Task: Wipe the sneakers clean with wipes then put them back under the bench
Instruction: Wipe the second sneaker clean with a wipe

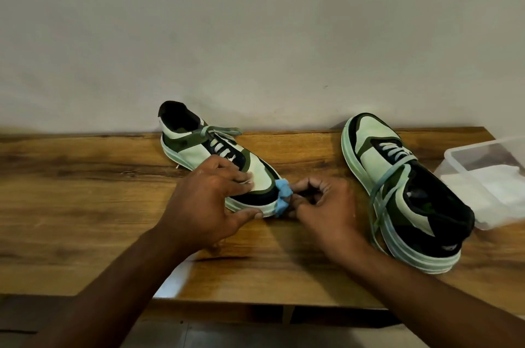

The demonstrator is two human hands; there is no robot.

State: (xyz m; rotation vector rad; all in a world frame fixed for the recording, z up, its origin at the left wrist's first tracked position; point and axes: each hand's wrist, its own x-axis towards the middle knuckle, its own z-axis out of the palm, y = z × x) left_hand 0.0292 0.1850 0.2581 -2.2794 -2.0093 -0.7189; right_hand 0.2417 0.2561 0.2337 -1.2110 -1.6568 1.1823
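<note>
While left hand [211,200] clamps pale-green-and-black lace-up sneaker [218,157] on wooden desk [85,191], right hand [321,205] pinches crumpled blue wipe [282,198] against toe. Second matching sneaker [403,191] right, unheld. Risk: hard rubbing shoves shoe from grip.

A brown wooden bench top [85,205] with dark wavy lines is seen across the middle. It is set right against a plain, pale wall [255,21]. A few small marks can be seen on the wall. Below the front edge of the bench, a grey floor [213,336] is seen.
</note>
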